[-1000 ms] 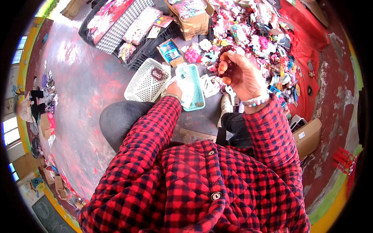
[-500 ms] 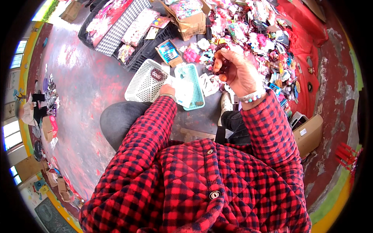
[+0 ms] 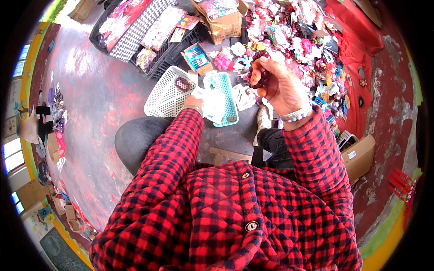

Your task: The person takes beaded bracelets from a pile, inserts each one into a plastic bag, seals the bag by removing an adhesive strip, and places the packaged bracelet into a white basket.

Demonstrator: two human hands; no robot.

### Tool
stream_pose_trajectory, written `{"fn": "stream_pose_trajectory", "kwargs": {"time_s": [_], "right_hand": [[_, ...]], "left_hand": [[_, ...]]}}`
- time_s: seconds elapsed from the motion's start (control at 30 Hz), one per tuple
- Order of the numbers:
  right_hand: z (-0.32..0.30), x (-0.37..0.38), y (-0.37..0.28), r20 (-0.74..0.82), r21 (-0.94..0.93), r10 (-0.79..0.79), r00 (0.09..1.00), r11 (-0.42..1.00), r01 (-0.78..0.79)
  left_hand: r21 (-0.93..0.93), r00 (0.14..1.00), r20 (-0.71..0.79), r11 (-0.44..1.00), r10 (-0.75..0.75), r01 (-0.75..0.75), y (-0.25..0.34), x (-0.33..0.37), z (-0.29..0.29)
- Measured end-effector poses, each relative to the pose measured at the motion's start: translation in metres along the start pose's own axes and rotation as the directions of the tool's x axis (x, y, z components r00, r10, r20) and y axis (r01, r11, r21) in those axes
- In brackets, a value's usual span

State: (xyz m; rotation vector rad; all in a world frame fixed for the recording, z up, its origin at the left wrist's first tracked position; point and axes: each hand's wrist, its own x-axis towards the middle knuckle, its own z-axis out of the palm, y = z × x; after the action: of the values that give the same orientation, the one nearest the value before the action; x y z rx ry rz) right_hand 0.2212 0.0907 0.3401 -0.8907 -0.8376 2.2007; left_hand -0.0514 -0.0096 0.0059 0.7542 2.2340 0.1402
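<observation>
My right hand (image 3: 285,92) is raised at right of centre, its fingers curled round a dark red beaded bracelet (image 3: 258,83). Lower and to the left, my left hand (image 3: 193,103) is closed on the edge of a thin white bag (image 3: 212,105); glare washes out its fingertips. The bag lies partly over a light teal plastic basket (image 3: 231,108). Left of that hand stands a white perforated basket (image 3: 156,106), tilted in view, with another dark red beaded bracelet (image 3: 182,84) inside.
A large pile of hair accessories and small packets (image 3: 298,49) spreads over red cloth (image 3: 357,49) at far right. Behind the baskets are a small box of blue packets (image 3: 197,58), a black crate (image 3: 167,61) and a cardboard box (image 3: 224,29). Another carton (image 3: 359,158) stands at right.
My right hand has shifted slightly right and down, with the bracelet still in it. The white bag has changed shape a little under my left hand.
</observation>
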Motion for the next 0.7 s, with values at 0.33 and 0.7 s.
{"fn": "stream_pose_trajectory", "kwargs": {"time_s": [0.33,0.7], "right_hand": [[0.0,-0.002,-0.003,-0.01,-0.031,-0.009,1.0,0.999,0.009],[-0.006,-0.005,-0.002,-0.115,-0.085,-0.069,0.991,0.995,0.06]], "left_hand": [[0.629,0.99,0.07,0.765,0.119,-0.136,0.003,0.028,-0.053],[-0.793,0.907,0.233,0.609,0.35,-0.031,0.114,-0.146,-0.19]]}}
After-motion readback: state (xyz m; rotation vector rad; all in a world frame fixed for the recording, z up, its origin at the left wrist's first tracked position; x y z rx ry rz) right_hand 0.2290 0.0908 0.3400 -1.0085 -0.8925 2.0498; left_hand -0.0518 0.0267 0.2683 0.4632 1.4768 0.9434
